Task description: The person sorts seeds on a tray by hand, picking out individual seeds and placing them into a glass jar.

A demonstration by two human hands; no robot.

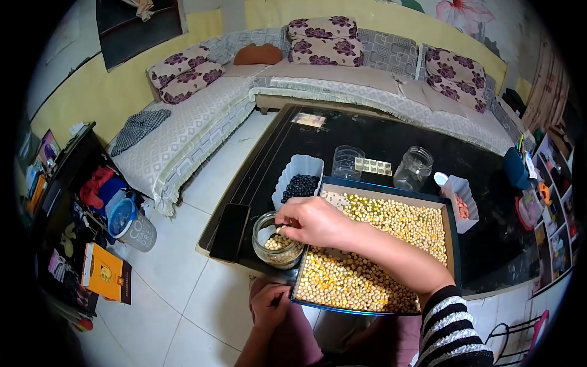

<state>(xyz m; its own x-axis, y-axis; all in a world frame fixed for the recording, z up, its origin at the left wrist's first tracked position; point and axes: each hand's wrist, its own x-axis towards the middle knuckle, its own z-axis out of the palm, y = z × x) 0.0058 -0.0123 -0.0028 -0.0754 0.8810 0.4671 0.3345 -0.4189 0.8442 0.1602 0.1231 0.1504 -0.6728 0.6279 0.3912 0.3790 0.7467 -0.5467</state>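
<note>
My right hand [315,221] reaches over the tray to the mouth of a glass jar [260,248]. Its fingers are closed, with pale round beans [281,230] showing at the tips; they look like soybeans. More such beans lie in the lower part of the jar. The shallow box tray [453,241] with a blue edge holds a spread of soybeans [342,281] mixed with yellow corn kernels. Below the jar, my left hand [269,306] rests by the tray's near left corner with curled fingers; whatever is inside them is hidden.
On the black table [263,159] stand a tub [306,164] of dark beans, two glass jars [348,162] [414,168] and a tub [463,189] with pink pieces. A phone [230,232] lies left of the filled jar. A sofa [342,76] runs behind.
</note>
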